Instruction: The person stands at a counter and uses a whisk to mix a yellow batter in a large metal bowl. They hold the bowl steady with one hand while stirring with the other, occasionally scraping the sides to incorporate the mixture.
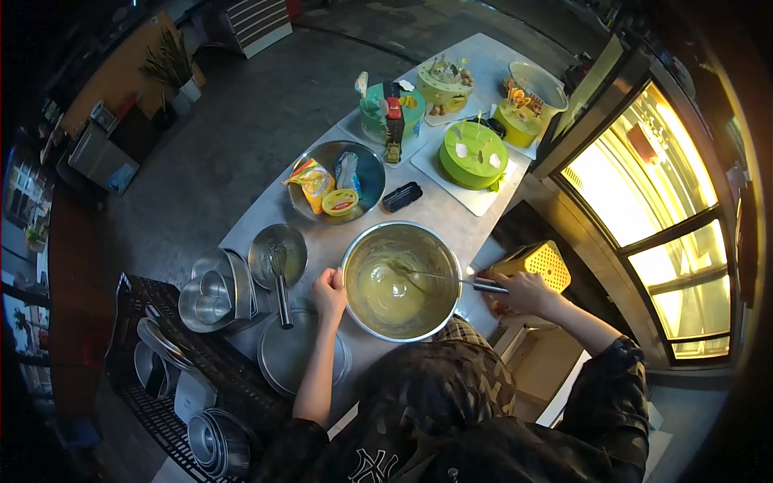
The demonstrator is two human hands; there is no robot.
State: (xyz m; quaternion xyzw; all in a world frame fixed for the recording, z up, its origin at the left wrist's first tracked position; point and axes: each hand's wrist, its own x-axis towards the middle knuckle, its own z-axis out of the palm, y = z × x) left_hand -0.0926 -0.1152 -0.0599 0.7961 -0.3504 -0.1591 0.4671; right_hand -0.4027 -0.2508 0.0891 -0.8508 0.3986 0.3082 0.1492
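Note:
A large steel mixing bowl (356, 314) with pale yellow batter (392, 296) stands at the near edge of the table. My left hand (330, 297) grips its left rim. In my right hand (526, 293) is the handle of a wire whisk (490, 286), which reaches over the right rim, its wires in the batter. Left of the bowl, a smaller steel bowl (259, 247) holds a second whisk (282, 296) leaning on its rim. Behind, another steel bowl (374, 163) contains a yellow packet (315, 185), a blue-and-white packet (348, 174) and a yellow tub (340, 202).
Several decorated cakes, among them a green one (474, 154), stand at the table's far end. A black case (403, 197) lies behind the bowl. Round pans (296, 356) and heart-shaped tins (211, 296) are at left, beside a black crate (151, 410). A lit display case (640, 175) stands right.

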